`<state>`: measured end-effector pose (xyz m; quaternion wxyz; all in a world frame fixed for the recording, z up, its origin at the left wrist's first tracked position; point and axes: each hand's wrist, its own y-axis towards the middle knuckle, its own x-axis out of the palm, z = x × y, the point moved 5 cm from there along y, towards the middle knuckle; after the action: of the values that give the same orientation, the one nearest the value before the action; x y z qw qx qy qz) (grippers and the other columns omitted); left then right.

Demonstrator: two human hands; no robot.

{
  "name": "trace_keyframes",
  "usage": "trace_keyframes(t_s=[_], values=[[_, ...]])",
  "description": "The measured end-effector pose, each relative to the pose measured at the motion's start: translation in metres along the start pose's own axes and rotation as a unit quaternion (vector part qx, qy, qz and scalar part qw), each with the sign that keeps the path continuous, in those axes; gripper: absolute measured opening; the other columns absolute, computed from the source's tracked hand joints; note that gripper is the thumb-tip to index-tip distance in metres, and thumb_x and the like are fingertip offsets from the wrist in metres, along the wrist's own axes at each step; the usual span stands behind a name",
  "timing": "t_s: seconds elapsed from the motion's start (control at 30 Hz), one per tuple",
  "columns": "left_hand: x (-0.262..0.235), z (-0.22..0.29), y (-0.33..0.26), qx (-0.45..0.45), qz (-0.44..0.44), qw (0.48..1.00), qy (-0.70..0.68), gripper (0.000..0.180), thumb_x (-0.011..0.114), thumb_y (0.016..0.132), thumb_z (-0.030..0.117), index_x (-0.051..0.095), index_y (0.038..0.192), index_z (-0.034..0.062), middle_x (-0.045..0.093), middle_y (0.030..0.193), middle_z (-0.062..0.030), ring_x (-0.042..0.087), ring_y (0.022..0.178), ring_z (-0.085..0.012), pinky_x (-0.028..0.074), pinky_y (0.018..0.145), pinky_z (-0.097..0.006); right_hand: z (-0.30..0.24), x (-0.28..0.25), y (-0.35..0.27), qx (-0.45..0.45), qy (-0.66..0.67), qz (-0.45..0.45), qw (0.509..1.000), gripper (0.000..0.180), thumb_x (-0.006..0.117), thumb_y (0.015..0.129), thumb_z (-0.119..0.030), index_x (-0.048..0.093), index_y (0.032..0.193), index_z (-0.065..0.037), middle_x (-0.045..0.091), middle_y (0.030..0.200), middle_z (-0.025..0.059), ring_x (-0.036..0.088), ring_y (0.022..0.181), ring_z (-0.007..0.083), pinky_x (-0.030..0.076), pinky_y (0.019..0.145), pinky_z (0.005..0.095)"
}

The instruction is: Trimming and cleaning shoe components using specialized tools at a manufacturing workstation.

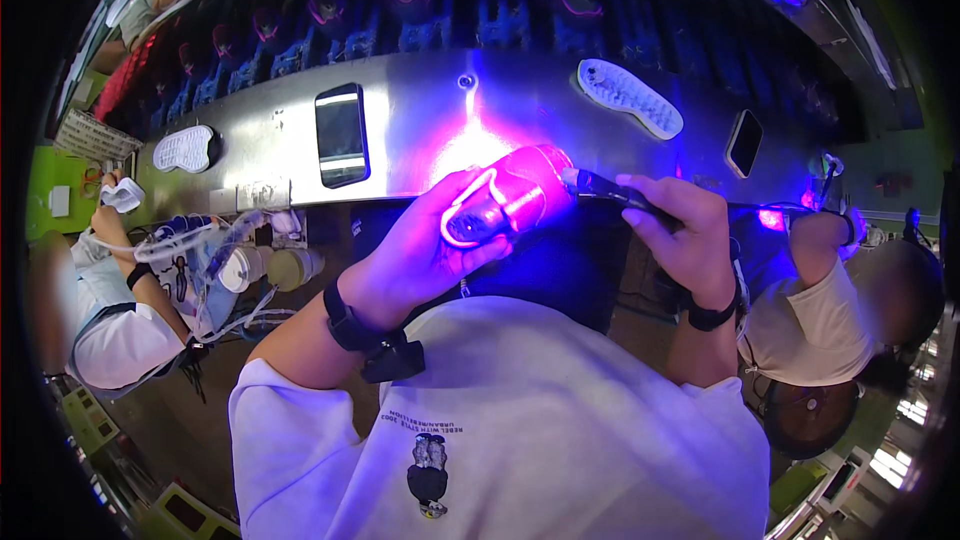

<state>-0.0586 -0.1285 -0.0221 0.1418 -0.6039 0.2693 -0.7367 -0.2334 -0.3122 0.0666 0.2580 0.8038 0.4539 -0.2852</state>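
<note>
My left hand (418, 248) is closed round a small shoe upper (527, 192), holding it up just past the near edge of the metal bench. Pink and violet light washes over the shoe, so its true colour is hard to tell. A pale rim runs round its end nearest my left fingers. My right hand (693, 232) grips a dark-handled brush (612, 187) between thumb and fingers. The brush's tip points left and meets the shoe's right side; whether it touches is unclear in the glare.
On the metal bench (400, 130) lie a phone (342, 136), a second phone (744, 144) and white shoe soles (630, 100), (186, 149). Behind runs a dark rack (500, 10) with several shoes. Co-workers (130, 340) sit at both sides. Tubes and pots (295, 268) stand left.
</note>
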Motion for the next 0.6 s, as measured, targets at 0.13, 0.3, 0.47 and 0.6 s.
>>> trace_keyframes(t_s=[0.13, 0.3, 0.47, 0.6], values=[[-0.012, -0.01, -0.002, -0.083, -0.024, 0.985, -0.149, 0.055, 0.056, 0.1, 0.042, 0.047, 0.137, 0.0023, 0.062, 0.117, -0.0193, 0.066, 0.104, -0.0338, 0.064, 0.083, -0.036, 0.003, 0.014, 0.014, 0.008, 0.024, -0.013, 1.0, 0.038, 0.078, 0.08, -0.006, 0.073, 0.117, -0.01, 0.049, 0.065, 0.0052, 0.047, 0.055, 0.0156, 0.038, 0.053, 0.0308], [-0.006, -0.018, -0.001, -0.17, -0.097, 0.922, -0.336, 0.066, 0.058, 0.098, 0.042, 0.038, 0.145, 0.0003, 0.044, 0.132, -0.0321, 0.062, 0.106, -0.0379, 0.063, 0.085, -0.036, 0.012, 0.03, 0.019, 0.064, 0.083, -0.037, 0.994, 0.038, 0.077, 0.076, 0.001, 0.073, 0.114, -0.003, 0.061, 0.076, 0.0037, 0.057, 0.068, 0.013, 0.044, 0.065, 0.027], [0.0, -0.018, 0.0, -0.169, -0.157, 0.902, -0.365, 0.063, 0.056, 0.099, 0.042, 0.04, 0.143, 0.0, 0.046, 0.13, -0.0324, 0.062, 0.106, -0.0385, 0.064, 0.084, -0.037, 0.014, 0.044, 0.022, 0.036, 0.096, -0.022, 0.994, 0.038, 0.079, 0.077, -0.003, 0.073, 0.114, -0.003, 0.061, 0.076, 0.0043, 0.055, 0.065, 0.013, 0.044, 0.062, 0.027], [-0.002, -0.021, -0.005, -0.169, -0.155, 0.903, -0.363, 0.06, 0.053, 0.1, 0.042, 0.041, 0.143, 0.002, 0.049, 0.132, -0.0279, 0.06, 0.11, -0.0411, 0.065, 0.08, -0.036, 0.021, 0.063, 0.006, 0.04, 0.117, 0.002, 0.992, 0.036, 0.079, 0.078, -0.004, 0.072, 0.113, -0.001, 0.068, 0.087, 0.0074, 0.061, 0.072, 0.0138, 0.047, 0.067, 0.0266]])
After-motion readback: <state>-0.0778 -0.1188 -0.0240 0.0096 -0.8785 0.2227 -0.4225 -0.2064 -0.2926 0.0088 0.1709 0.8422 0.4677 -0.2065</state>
